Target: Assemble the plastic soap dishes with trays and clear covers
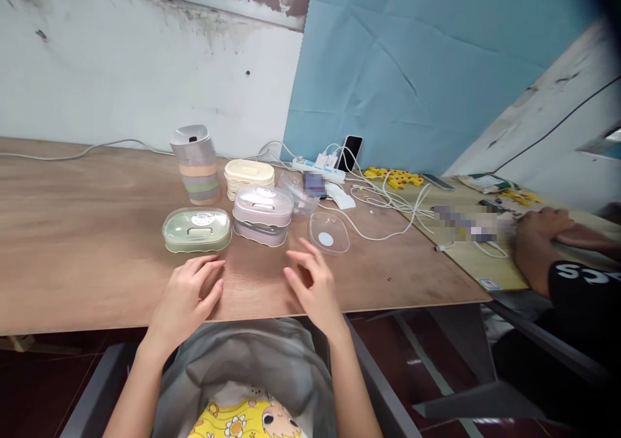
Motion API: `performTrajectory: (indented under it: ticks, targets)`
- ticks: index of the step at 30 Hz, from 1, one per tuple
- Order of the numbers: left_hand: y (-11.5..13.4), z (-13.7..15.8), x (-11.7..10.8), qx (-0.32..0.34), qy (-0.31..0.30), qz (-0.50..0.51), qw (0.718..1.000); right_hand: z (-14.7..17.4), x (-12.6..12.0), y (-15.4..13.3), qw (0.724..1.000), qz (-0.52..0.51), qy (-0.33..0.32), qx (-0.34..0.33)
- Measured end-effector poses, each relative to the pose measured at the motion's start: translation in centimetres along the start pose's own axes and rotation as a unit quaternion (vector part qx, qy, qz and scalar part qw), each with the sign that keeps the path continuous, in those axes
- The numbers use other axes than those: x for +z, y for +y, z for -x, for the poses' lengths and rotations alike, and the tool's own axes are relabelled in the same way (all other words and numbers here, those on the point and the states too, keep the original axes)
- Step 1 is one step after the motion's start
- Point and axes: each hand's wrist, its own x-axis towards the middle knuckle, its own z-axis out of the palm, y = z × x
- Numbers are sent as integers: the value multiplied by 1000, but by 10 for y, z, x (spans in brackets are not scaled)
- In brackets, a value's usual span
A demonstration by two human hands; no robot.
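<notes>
My left hand (191, 294) hovers at the front of the wooden table, fingers parted and nothing in it. Just beyond it sits a green oval box (196, 231) with a clear lid and a round white label. My right hand (313, 286) is likewise open and holds nothing. Nearest to it lie a loose clear lid (334, 228) with a white round sticker and a stack of lilac oval boxes (262, 215), the top one covered by a clear lid. Behind that stack stands a pile of cream oval trays (248, 174).
A tall stack of coloured bowl-like pieces (196, 166) stands at the back left. Further right are a power strip (315, 168), a phone (350, 152), white cables (388, 202) and yellow pieces (392, 177). A co-worker's arm (538, 244) rests on the adjoining table.
</notes>
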Motion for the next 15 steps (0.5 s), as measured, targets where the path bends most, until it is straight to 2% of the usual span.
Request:
performTrajectory:
  ticks: [2,4,7,10,15]
  targets:
    - [0,0,-1,3,-1,-7,1000,-2,-1,10,993,-8,98,58]
    - [1,0,-1,6,-3,-13,1000,-4,-4,19,985,17,142,94]
    - [1,0,-1,8,-4,-21,1000,-6,-6,26,983,97,128,88]
    - [1,0,-1,10,-3,-26,1000,-5,-4,24,981,136,114,78]
    - [0,1,0,14,0,-33,999,-1,1,16,968,145,185,90]
